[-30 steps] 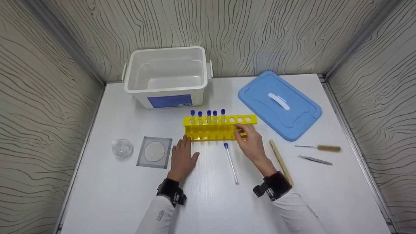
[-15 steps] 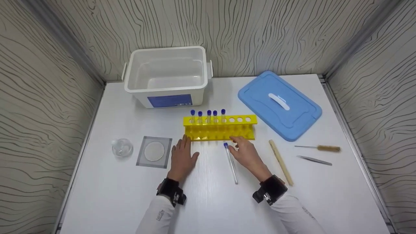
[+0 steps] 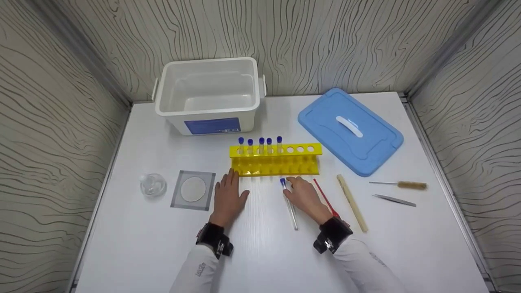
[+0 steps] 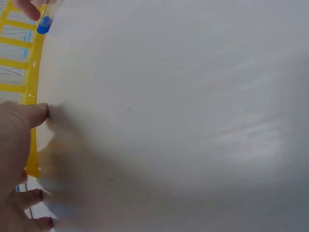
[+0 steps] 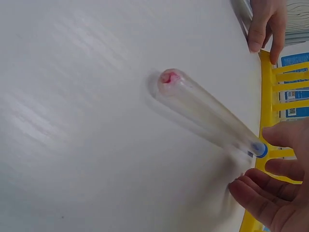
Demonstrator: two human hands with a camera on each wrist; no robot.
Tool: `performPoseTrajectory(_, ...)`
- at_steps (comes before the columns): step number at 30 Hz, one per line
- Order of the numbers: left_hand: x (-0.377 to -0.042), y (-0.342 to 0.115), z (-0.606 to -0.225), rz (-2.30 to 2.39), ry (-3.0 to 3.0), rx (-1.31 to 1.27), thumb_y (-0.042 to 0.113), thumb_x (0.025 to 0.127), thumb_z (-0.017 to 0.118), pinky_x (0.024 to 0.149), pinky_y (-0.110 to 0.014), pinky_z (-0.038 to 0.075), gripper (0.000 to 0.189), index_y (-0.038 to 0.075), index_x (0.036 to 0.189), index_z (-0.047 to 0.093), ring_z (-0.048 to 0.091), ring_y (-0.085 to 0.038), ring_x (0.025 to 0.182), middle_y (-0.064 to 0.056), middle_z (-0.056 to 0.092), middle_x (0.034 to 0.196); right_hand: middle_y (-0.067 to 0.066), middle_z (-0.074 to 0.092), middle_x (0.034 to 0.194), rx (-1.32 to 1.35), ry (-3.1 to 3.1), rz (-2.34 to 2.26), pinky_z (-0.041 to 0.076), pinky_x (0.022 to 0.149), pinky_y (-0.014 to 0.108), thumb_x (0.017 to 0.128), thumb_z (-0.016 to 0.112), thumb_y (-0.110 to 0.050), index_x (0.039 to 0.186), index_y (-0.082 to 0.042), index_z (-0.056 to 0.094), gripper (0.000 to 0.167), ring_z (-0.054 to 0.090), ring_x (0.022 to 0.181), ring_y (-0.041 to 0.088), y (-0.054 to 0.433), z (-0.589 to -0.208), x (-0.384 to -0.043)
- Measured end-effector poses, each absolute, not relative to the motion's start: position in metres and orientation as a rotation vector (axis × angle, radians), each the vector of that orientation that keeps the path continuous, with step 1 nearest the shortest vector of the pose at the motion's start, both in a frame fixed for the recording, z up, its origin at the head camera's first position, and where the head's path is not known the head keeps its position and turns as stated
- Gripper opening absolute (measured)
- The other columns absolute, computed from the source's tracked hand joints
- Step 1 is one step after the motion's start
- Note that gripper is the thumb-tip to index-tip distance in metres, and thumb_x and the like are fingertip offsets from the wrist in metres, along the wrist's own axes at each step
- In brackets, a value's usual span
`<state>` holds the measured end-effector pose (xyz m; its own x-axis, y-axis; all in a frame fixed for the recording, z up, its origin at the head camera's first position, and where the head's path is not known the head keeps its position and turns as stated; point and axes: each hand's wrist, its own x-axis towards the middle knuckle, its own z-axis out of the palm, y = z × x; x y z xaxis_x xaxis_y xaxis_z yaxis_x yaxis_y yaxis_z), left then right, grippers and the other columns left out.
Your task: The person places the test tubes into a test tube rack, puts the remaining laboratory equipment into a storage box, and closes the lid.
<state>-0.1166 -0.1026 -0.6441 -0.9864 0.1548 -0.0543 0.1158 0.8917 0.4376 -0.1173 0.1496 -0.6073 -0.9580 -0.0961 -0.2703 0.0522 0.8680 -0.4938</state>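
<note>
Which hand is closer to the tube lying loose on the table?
The right hand: its fingers are at the blue-capped end of the loose tube. The left hand is farther off, at the left end of the yellow rack.

Loose tube [image 5: 208, 112] smooth, clear; rack [image 3: 275, 164] glossy plastic.

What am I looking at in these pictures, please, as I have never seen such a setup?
There is no robot: a person works bare-handed. The wide picture comes from a head-worn camera looking down; the two close ones from wrist-worn cameras. On the white table are a yellow rack with five capped tubes, a white tub, a blue lid, a red stick and tweezers, among other things. The left hand lies at the rack's left end. The right hand is at the blue cap of a loose tube before the rack; no clear grip shows.
</note>
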Motion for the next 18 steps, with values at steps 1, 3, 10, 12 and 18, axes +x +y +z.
performPoseTrajectory(1, -0.117, -0.103, -0.645, 0.678, 2.969, 0.211, 0.039, 0.102, 0.065, 0.125, -0.066, 0.032, 0.076, -0.002, 0.16, 0.038, 0.039, -0.045, 0.153, -0.024, 0.034, 0.169, 0.017, 0.071, 0.113, -0.033, 2.752, -0.729, 0.06, 0.089, 0.043, 0.098, 0.073, -0.025, 0.143, 0.0, 0.062, 0.053, 0.058, 0.085, 0.021, 0.149, -0.608, -0.118)
performPoseTrajectory(3, -0.116, -0.103, -0.645, 0.675, 2.963, 0.202, 0.04, 0.102, 0.065, 0.125, -0.066, 0.031, 0.077, -0.001, 0.161, 0.037, 0.039, -0.045, 0.153, -0.023, 0.034, 0.17, 0.018, 0.071, 0.115, -0.031, 2.746, -0.716, 0.06, 0.091, 0.043, 0.098, 0.073, -0.025, 0.144, 0.0, 0.061, 0.054, 0.057, 0.086, 0.022, 0.148, -0.609, -0.118)
performPoseTrajectory(10, -0.117, -0.103, -0.646, 0.664, 2.953, 0.204, 0.041, 0.102, 0.064, 0.126, -0.065, 0.031, 0.077, 0.0, 0.161, 0.036, 0.038, -0.044, 0.154, -0.022, 0.032, 0.171, 0.021, 0.07, 0.12, 0.012, 2.75, -0.693, 0.06, 0.097, 0.047, 0.097, 0.074, -0.027, 0.142, 0.002, 0.061, 0.054, 0.063, 0.093, 0.026, 0.142, -0.616, -0.119)
performPoseTrajectory(12, -0.116, -0.103, -0.645, 0.668, 2.956, 0.21, 0.04, 0.102, 0.064, 0.126, -0.065, 0.031, 0.077, 0.0, 0.161, 0.036, 0.038, -0.044, 0.154, -0.022, 0.033, 0.17, 0.022, 0.071, 0.12, 0.03, 2.76, -0.691, 0.06, 0.098, 0.047, 0.098, 0.074, -0.027, 0.141, 0.003, 0.061, 0.054, 0.064, 0.094, 0.027, 0.141, -0.619, -0.118)
performPoseTrajectory(18, -0.117, -0.103, -0.644, 0.651, 2.954, 0.204, 0.041, 0.103, 0.063, 0.126, -0.064, 0.03, 0.077, 0.001, 0.162, 0.035, 0.037, -0.043, 0.155, -0.021, 0.032, 0.171, 0.021, 0.072, 0.111, 0.051, 2.802, -0.725, 0.061, 0.089, 0.046, 0.098, 0.073, -0.022, 0.137, 0.002, 0.062, 0.048, 0.065, 0.089, 0.027, 0.138, -0.622, -0.117)
